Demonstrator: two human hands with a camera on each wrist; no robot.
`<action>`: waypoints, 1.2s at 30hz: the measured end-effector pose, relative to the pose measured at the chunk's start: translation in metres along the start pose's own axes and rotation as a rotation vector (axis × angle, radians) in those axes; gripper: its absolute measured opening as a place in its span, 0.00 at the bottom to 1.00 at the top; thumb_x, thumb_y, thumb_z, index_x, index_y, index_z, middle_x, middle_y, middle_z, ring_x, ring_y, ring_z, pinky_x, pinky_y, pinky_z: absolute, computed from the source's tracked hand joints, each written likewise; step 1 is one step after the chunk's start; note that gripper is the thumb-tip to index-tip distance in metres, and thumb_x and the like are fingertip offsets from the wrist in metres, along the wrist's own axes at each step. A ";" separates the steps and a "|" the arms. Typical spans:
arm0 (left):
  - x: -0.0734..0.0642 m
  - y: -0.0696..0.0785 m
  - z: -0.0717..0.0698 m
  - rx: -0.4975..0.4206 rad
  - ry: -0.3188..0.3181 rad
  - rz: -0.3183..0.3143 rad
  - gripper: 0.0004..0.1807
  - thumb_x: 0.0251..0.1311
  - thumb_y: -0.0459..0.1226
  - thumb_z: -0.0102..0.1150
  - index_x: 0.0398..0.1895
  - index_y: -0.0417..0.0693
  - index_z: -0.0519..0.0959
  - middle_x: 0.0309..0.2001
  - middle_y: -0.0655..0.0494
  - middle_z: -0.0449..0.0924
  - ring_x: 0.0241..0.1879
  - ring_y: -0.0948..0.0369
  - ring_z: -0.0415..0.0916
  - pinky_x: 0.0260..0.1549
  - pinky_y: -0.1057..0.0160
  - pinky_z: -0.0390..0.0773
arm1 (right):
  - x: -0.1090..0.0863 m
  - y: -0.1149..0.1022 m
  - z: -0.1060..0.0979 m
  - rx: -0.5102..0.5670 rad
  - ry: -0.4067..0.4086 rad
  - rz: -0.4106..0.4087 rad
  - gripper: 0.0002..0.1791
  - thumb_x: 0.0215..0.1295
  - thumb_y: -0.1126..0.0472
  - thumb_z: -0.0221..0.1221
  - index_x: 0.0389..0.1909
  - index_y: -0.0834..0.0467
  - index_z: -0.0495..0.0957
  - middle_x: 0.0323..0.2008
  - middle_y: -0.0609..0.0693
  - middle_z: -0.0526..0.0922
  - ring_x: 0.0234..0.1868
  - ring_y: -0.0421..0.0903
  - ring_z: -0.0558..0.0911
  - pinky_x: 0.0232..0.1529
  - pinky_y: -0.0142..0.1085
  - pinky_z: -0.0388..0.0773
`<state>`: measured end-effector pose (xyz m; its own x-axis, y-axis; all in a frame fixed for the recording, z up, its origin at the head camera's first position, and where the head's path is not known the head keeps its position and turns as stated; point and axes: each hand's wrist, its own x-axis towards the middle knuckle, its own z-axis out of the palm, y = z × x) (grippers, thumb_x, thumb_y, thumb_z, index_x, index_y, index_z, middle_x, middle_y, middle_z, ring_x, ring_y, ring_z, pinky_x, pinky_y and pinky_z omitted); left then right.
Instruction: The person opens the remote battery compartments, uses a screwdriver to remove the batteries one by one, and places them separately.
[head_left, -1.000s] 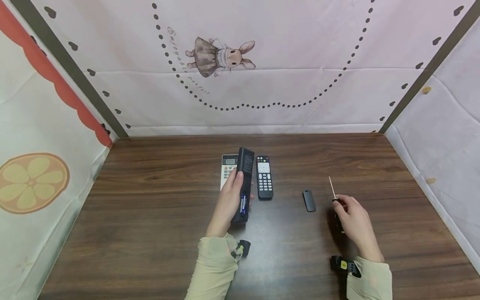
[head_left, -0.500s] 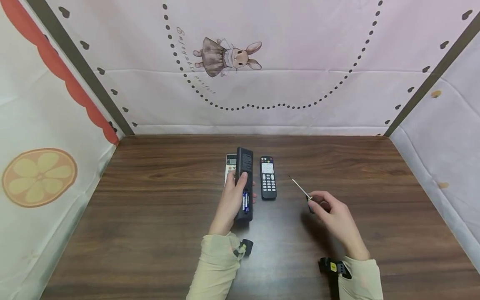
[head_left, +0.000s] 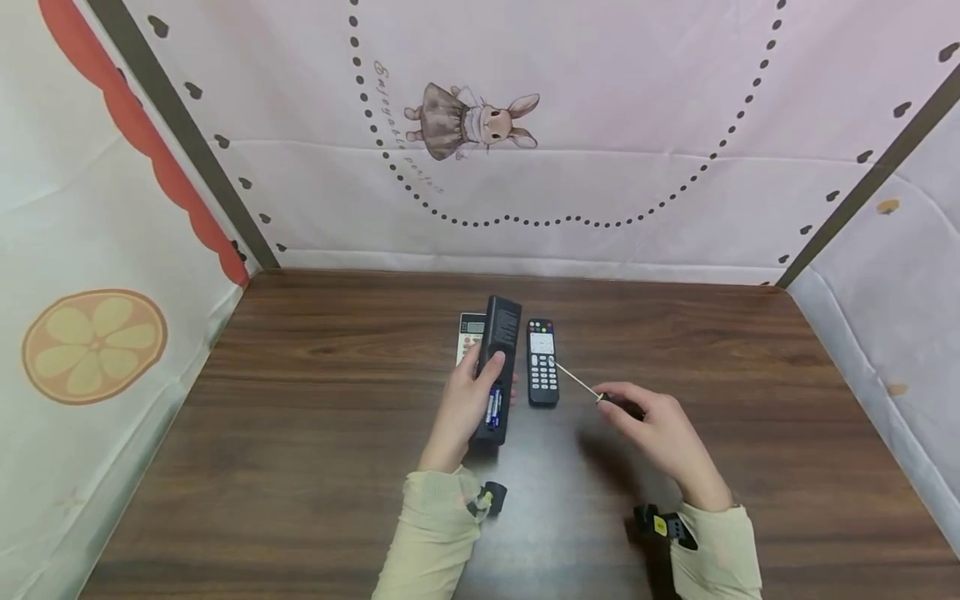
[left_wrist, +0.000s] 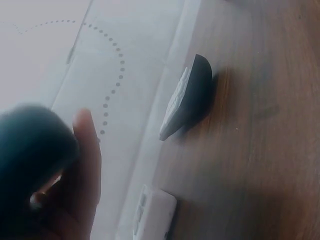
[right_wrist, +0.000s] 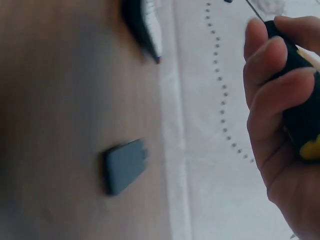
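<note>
My left hand holds a black remote control, its back facing up and its thumb across it. The battery compartment is uncovered, with blue-and-silver batteries inside. In my right hand is a screwdriver; the fingers curl round its black-and-yellow handle, seen in the right wrist view. Its thin shaft points left, the tip overlapping a second remote in the head view. The small black battery cover lies on the table in the right wrist view; the right hand hides it from the head camera.
A black remote with white buttons lies face up just right of the held one. A white remote with a small display is partly covered by the held remote. Fabric walls border the wooden table.
My right hand has carried the screwdriver leftward, turning its shaft from upright to pointing left, and now covers the battery cover. The left hand keeps its hold on the remote, nearly still.
</note>
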<state>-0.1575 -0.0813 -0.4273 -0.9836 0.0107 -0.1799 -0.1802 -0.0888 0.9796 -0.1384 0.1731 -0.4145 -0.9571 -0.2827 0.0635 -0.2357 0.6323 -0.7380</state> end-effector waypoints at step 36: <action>0.000 0.002 0.002 -0.315 -0.008 0.226 0.30 0.58 0.27 0.46 0.60 0.63 0.57 0.44 0.41 0.70 0.38 0.38 0.72 0.36 0.45 0.76 | 0.000 -0.042 0.000 -0.198 -0.183 -0.346 0.14 0.59 0.53 0.57 0.46 0.45 0.78 0.42 0.35 0.79 0.43 0.31 0.76 0.41 0.33 0.75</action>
<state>-0.1579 -0.0792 -0.4248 -0.9986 -0.0368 0.0389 0.0502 -0.3915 0.9188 -0.1288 0.1465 -0.3833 -0.7749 -0.6138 0.1510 -0.5818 0.5991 -0.5501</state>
